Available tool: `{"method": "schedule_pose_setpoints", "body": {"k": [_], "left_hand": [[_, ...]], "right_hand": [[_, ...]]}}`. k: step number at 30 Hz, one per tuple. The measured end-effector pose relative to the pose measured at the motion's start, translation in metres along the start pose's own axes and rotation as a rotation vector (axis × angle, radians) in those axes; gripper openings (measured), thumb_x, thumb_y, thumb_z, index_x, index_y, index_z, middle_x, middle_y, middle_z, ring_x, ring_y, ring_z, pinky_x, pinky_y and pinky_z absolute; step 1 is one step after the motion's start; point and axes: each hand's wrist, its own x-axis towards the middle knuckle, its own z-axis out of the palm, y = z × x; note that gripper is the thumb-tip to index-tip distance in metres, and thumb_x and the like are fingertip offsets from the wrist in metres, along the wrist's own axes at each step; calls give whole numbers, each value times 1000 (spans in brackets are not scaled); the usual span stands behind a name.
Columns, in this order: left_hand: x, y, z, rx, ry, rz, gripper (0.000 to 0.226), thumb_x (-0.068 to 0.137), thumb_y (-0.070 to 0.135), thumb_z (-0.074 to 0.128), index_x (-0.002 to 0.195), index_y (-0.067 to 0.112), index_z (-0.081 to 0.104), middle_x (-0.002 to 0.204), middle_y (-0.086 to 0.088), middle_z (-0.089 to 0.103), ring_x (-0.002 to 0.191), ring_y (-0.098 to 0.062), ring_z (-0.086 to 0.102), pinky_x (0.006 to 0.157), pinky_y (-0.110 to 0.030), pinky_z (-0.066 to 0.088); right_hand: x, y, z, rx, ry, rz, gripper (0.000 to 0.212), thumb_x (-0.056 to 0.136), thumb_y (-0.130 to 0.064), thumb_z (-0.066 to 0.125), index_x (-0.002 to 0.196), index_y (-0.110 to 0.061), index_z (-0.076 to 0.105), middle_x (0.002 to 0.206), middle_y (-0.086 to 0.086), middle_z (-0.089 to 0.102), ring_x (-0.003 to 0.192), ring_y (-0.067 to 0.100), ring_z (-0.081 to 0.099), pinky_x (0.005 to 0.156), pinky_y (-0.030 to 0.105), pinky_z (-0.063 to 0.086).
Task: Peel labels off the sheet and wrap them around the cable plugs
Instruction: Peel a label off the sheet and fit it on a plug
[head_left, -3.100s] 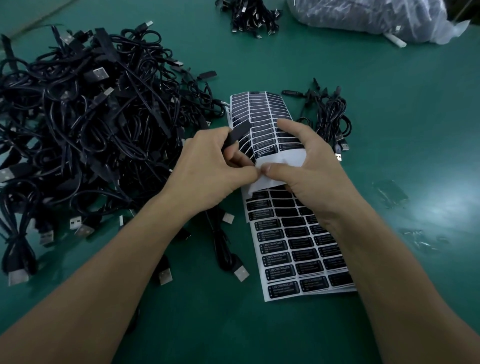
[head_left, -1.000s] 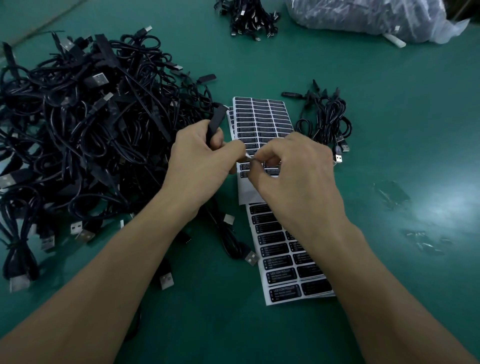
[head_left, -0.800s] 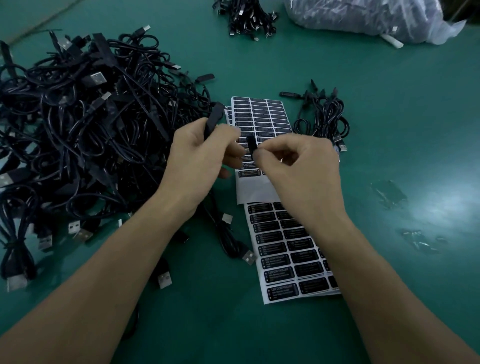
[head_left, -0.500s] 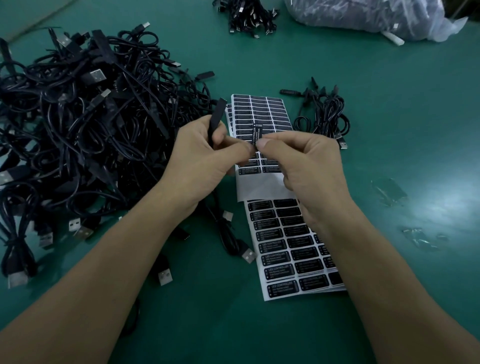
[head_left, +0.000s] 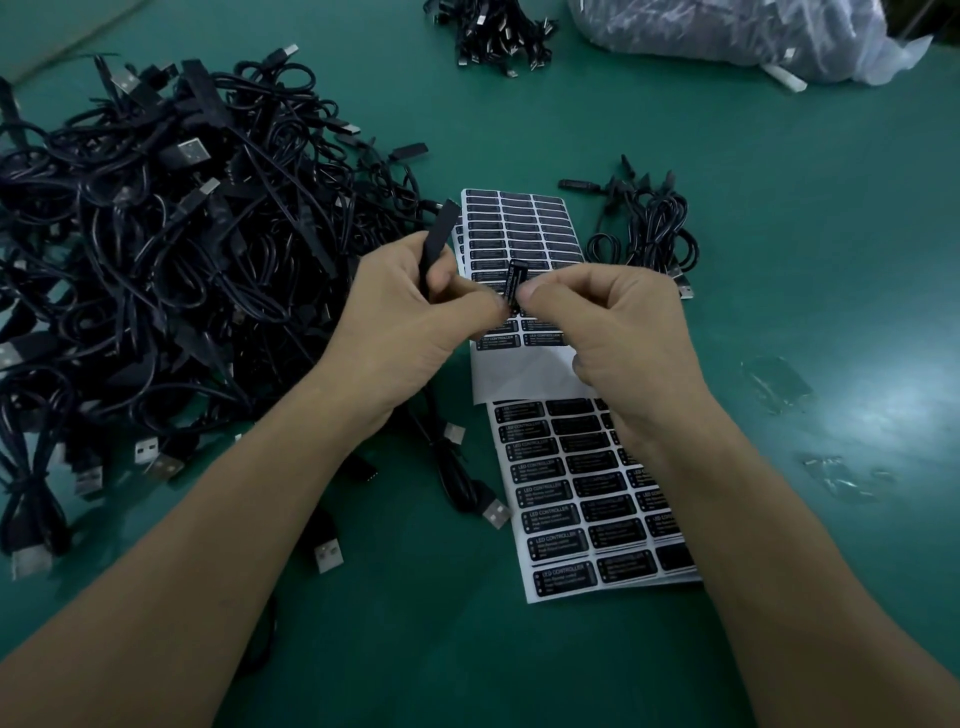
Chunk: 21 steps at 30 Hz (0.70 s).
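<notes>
Label (head_left: 515, 280), a small glossy black rectangle, is pinched upright by the right hand (head_left: 618, 338) above the white sheet (head_left: 587, 499). The left hand (head_left: 410, 322) grips a slim black plug (head_left: 439, 236). The smooth green table (head_left: 779, 208) bears a tangled cable pile (head_left: 156, 234) and a crinkled clear bag (head_left: 727, 31).

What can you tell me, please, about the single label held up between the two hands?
The label is a small, glossy black rectangular sticker with fine white print too small to read. It stands nearly upright, top tipped slightly right, above the upper label sheet. The right hand pinches its lower end, and the thumb tip of the left hand appears to touch it there. Its upper part is free, near the black plug the left hand grips.
</notes>
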Motion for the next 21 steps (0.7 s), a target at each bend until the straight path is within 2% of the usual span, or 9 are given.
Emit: {"method": "schedule_pose_setpoints", "body": {"k": [2, 4, 7, 9, 11, 13, 16, 19, 21], "left_hand": [[0, -1, 0, -9, -14, 3, 47, 83, -8, 70, 72, 20, 33, 75, -18, 58, 64, -16, 53, 52, -14, 45], [0, -3, -1, -19, -17, -7, 45, 87, 1, 72, 72, 21, 35, 72, -19, 59, 64, -18, 62, 51, -19, 49], [2, -4, 1, -46, -23, -64, 31, 98, 21, 64, 75, 17, 44, 82, -18, 73, 69, -20, 73, 55, -28, 56], [3, -4, 1, -54, -59, -103, 33, 106, 30, 49, 75, 17, 48, 85, -12, 77, 69, -24, 74, 58, -31, 57], [3, -4, 0, -36, -100, -110, 42, 109, 29, 36, 70, 16, 43, 85, -11, 78, 71, -27, 73, 62, -35, 57], [1, -6, 0, 10, -122, -95, 42, 109, 25, 33, 70, 14, 44, 85, -11, 77, 74, -28, 73, 66, -37, 55], [0, -9, 1, 117, -148, -51, 40, 109, 22, 35, 78, 7, 55, 82, -4, 76, 71, -21, 73, 64, -35, 53], [0, -11, 3, 205, -194, 21, 37, 108, 20, 39, 89, 4, 66, 81, -1, 75, 68, -14, 71, 57, -22, 50], [0, -12, 3, 218, -206, 52, 36, 108, 18, 42, 88, 3, 68, 78, -3, 74, 66, -12, 69, 56, -17, 47]], "right_hand": [[0, -1, 0, 14, -6, 6, 27, 88, -12, 72, 63, -23, 71, 51, -18, 55, 49, -4, 46, 46, 8, 37], [-1, -2, 0, 25, 21, -5, 28, 88, -10, 72, 63, -23, 71, 53, -17, 58, 51, -4, 48, 47, 8, 39], [-1, -2, 0, 67, 110, -18, 24, 89, -10, 71, 68, -21, 71, 52, -18, 57, 46, -4, 45, 45, 7, 36], [1, -2, -1, 111, 159, -24, 16, 91, -11, 70, 78, -21, 72, 56, -18, 57, 47, -3, 45, 47, 8, 36], [1, -2, -1, 176, 152, -15, 11, 92, -15, 70, 96, -25, 70, 69, -8, 61, 54, -1, 50, 50, 9, 39], [0, 0, 1, 182, 104, -34, 27, 92, -17, 71, 112, -33, 61, 76, -5, 67, 64, 3, 61, 55, 15, 46], [-3, 2, 6, 149, 53, -111, 44, 90, -13, 73, 124, -33, 54, 78, -9, 72, 77, 6, 69, 70, 20, 54], [-3, 3, 7, 137, 75, -114, 41, 88, -6, 73, 119, -27, 57, 76, -7, 73, 79, 11, 71, 77, 30, 61], [-3, 3, 6, 155, 88, -105, 38, 87, -3, 73, 113, -26, 57, 75, -7, 74, 77, 11, 72, 77, 28, 60]]}}
